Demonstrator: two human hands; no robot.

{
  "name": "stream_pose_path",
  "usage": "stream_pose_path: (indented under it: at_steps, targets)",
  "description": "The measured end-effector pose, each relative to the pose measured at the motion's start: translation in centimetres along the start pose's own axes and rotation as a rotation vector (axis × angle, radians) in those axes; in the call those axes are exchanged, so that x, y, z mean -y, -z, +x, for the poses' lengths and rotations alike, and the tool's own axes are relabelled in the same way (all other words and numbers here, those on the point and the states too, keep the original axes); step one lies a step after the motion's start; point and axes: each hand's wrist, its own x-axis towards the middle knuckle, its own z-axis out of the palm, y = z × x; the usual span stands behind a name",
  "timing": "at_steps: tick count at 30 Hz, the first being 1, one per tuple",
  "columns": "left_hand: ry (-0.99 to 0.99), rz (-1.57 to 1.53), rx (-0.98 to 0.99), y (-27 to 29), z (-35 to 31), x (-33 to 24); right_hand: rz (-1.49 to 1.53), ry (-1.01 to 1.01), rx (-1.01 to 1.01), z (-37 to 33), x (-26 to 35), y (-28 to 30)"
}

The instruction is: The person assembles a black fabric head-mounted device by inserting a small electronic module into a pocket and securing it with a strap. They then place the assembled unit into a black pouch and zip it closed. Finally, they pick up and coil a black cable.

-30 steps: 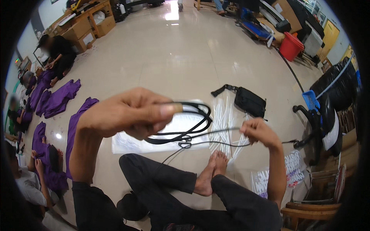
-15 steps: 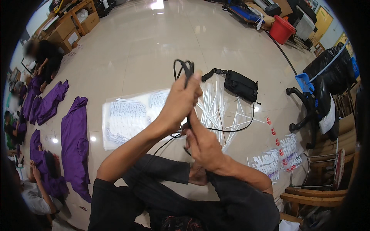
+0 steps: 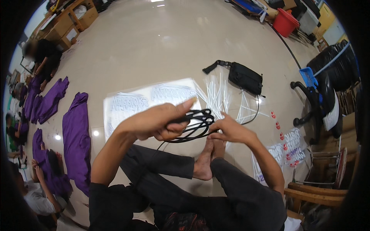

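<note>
A black cable [image 3: 201, 125] hangs in several loose loops in front of me, above the floor. My left hand [image 3: 154, 122] is wrapped round the left end of the coil, its thumb stretched out on top. At the coil's right end, my right hand [image 3: 235, 130] has thumb and fingers closed on the cable. One length runs right toward a black pouch bag [image 3: 246, 79] with a strap, and another trails down past my left wrist. Beneath the coil lie printed transfer sheets [image 3: 115, 115], and thin white strips [image 3: 217, 96] are spread beside them.
Purple garments [image 3: 77, 142] lie on the left, with people seated nearby. More printed sheets [image 3: 293, 146] are at right, close to a black chair base [image 3: 314, 115] and a wooden stool [image 3: 316, 195]. A red bucket [image 3: 285, 23] stands far right, cardboard boxes [image 3: 63, 34] far left.
The raised cable bundle has come down and now spreads sideways into open loops. My left hand has lowered and turned; my right hand has moved right, to the coil's far end.
</note>
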Motion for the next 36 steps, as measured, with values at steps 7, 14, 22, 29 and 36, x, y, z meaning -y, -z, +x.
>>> stream_pose_path:
  at_steps: [7, 14, 22, 29, 36]
  targets:
    - [0.167, 0.425, 0.077, -1.9, 3.8, 6.2, 0.634, -0.301, -0.148, 0.8, -1.0, 0.0]
    - [0.236, 0.273, 0.056, -1.7, 6.8, 8.4, 1.127, -0.173, -0.297, -0.1, 0.4, -6.0]
    - [0.321, 0.093, 0.132, -1.8, 10.5, 11.0, 0.995, -0.120, -0.556, -2.1, -3.4, -11.7]
    - [-0.502, -0.691, -0.197, -2.1, 9.9, 10.1, 1.680, -0.512, -0.965, -3.5, -6.6, -15.0]
    - [-0.995, -0.779, -0.002, -7.5, 11.6, 5.7, 2.196, -0.159, -0.361, -5.0, -4.4, -14.0]
